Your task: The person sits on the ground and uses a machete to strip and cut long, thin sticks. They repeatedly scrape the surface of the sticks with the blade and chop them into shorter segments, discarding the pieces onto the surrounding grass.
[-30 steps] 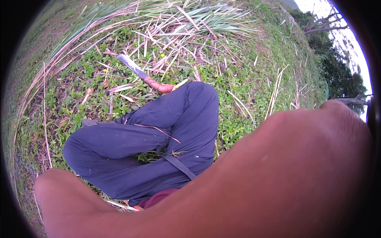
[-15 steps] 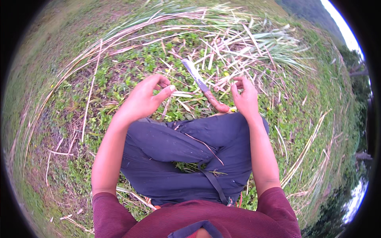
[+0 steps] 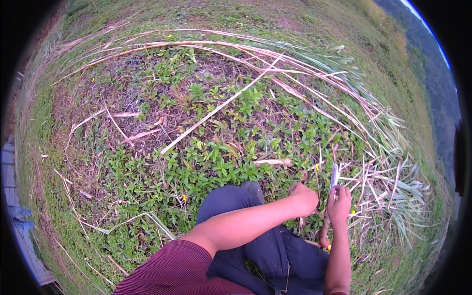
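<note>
My left hand (image 3: 305, 200) is over the ground in front of my knees, its fingers curled closed. What they hold, if anything, is hidden. Just to its right, my right hand (image 3: 339, 205) has thumb and fingertips pressed together; anything between them is too small to make out. Beneath the right hand lies a large knife (image 3: 324, 233) with a brown handle, partly covered by that hand. Its blade points away from me. The two hands are close together but apart.
Cut green-and-straw-coloured leaf strips (image 3: 400, 191) are heaped at the right. Long dry stalks (image 3: 226, 48) arc across the far grass, and a single straight strip (image 3: 221, 105) lies nearer. My dark trousers (image 3: 263, 255) show below. Grey boards (image 3: 22, 250) stand at the left rim.
The view has swung to the left, so my knees and the knife now appear farther right. My hands have come closer together, and the right hand now overlaps the knife.
</note>
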Motion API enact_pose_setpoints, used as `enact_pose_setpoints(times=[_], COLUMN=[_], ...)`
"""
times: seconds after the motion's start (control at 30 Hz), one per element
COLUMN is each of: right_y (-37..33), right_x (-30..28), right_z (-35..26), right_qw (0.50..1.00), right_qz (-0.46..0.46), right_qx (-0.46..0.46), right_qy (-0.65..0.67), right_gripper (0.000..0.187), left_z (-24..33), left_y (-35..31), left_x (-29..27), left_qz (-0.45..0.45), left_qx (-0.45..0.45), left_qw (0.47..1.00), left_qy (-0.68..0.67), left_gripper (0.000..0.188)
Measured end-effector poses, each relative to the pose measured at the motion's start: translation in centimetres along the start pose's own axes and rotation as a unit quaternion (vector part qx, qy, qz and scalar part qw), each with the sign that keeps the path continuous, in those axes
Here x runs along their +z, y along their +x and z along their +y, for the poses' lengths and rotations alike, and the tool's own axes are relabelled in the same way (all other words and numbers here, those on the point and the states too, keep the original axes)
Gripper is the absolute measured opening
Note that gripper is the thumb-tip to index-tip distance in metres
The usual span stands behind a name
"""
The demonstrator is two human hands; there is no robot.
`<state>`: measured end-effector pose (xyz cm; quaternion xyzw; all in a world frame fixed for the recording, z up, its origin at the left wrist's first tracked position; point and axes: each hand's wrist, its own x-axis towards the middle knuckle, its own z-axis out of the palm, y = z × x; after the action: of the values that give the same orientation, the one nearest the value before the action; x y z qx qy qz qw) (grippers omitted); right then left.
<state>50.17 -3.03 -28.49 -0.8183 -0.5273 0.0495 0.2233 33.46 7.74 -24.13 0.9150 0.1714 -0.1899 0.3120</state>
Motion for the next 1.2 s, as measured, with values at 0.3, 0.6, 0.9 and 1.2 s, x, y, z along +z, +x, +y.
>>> enact_pose_setpoints(times=[0.3,0.6,0.9,1.2], right_y=[35.2,52.5,47.0,33.4], right_x=[10.7,24.8,12.3,-11.1], right_z=[-15.7,-6.1,-15.9,-17.2], right_qw=[0.960,0.958,0.940,0.934], right_qz=[0.050,-0.055,0.084,0.174], right_qx=[-0.252,-0.280,-0.330,-0.294], right_qy=[0.113,-0.025,0.009,-0.105], right_gripper=[0.017,0.078,0.016,0.023], left_z=[0.3,-0.4,-3.4,-2.1], left_y=[4.2,3.6,3.6,3.8], left_x=[1.5,1.7,0.6,-1.5], left_qz=[0.028,0.065,0.122,0.181], left_qx=[-0.027,0.039,0.027,0.086], left_qw=[0.998,0.990,0.982,0.978], left_qy=[-0.045,-0.117,-0.144,-0.059], left_gripper=[0.038,0.032,0.029,0.027])
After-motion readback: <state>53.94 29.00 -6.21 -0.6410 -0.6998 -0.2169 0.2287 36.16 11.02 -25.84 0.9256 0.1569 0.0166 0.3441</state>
